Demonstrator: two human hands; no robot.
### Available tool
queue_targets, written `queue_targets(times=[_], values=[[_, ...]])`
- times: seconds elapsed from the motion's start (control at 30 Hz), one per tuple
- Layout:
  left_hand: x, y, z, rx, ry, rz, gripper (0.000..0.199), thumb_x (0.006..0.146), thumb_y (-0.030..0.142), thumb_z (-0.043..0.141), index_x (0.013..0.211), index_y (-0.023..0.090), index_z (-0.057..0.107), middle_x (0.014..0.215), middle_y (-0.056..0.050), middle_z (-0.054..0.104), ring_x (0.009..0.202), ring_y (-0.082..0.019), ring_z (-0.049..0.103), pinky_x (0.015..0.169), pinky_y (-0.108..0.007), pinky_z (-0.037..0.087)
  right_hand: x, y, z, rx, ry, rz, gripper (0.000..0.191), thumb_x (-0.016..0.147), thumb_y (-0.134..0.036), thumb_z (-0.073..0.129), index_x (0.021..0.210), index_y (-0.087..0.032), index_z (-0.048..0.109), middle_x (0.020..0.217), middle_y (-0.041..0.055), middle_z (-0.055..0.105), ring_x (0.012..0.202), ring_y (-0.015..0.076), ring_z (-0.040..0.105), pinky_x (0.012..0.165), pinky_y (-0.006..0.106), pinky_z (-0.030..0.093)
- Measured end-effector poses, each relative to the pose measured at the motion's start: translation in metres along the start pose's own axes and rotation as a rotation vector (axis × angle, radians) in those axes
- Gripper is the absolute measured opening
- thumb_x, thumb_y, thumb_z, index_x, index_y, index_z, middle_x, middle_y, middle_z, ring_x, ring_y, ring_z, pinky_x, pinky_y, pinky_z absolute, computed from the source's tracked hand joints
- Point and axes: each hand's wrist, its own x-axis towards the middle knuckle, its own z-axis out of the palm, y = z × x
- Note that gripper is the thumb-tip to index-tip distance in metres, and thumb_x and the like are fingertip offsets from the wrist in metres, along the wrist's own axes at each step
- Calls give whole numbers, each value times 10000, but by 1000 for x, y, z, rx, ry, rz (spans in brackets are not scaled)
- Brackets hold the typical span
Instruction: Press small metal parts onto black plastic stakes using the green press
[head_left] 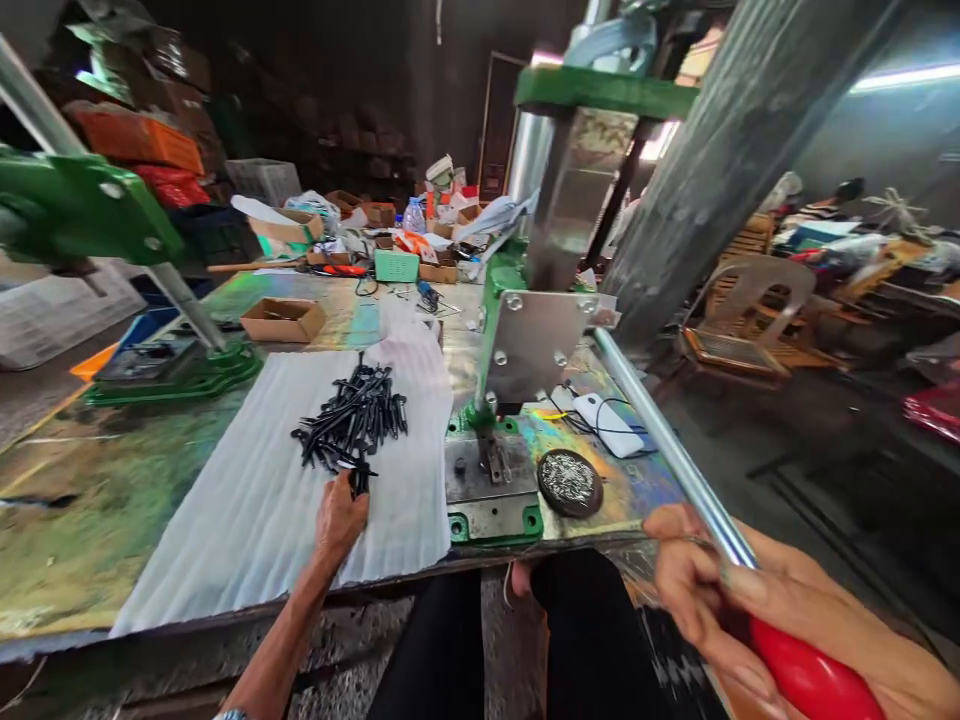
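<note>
My left hand (343, 520) is at the near edge of a heap of slim black parts (364, 410), its fingers closed around some of them. They look like long, thin pieces with wider heads; their exact kind is unclear. Under the heap lies a white foam sheet (247, 510). My right hand (780, 600) grips the steel lever (667, 440) of a green hand press (491, 300), around its red handle (814, 670). On the press base (491, 470) sits a small metal fixture (493, 460). Right of it stands a round dark dish (570, 483) of tiny silvery pieces.
A second green press (172, 370) stands at the left of the worktable (60, 560). Behind the foam sheet is a small cardboard box (283, 322). A white device with a black cable (611, 425) lies beneath the lever. Boxes and clutter fill the table's far end.
</note>
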Motion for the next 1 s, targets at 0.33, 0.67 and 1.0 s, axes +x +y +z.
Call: queue_targets(times=[0.33, 0.67, 1.0], values=[[-29, 32, 5, -16, 81, -99, 514, 833, 378, 451, 1265, 103, 492, 1038, -131, 562, 985, -291, 565, 865, -431, 462, 4, -10, 10, 319, -261, -10, 251, 898, -357, 558, 1059, -177, 629, 714, 73, 614, 434, 64, 422, 373, 156, 293], [-28, 40, 1, 22, 105, -97, 598, 807, 460, 415, 1284, 103, 455, 1047, -157, 580, 1062, -343, 558, 863, -477, 473, 19, 28, -29, 407, -245, -84, 434, 884, -548, 538, 1007, -150, 659, 764, 87, 628, 636, 122, 562, 507, 173, 399], [-24, 45, -5, 88, 58, -122, 631, 794, 501, 374, 1261, 89, 471, 1022, -172, 605, 1065, -374, 570, 801, -518, 504, 76, 100, -123, -258, 281, -33, 375, 814, -544, 557, 779, -171, 537, 699, 15, 542, 551, 109, 461, 484, 215, 356]])
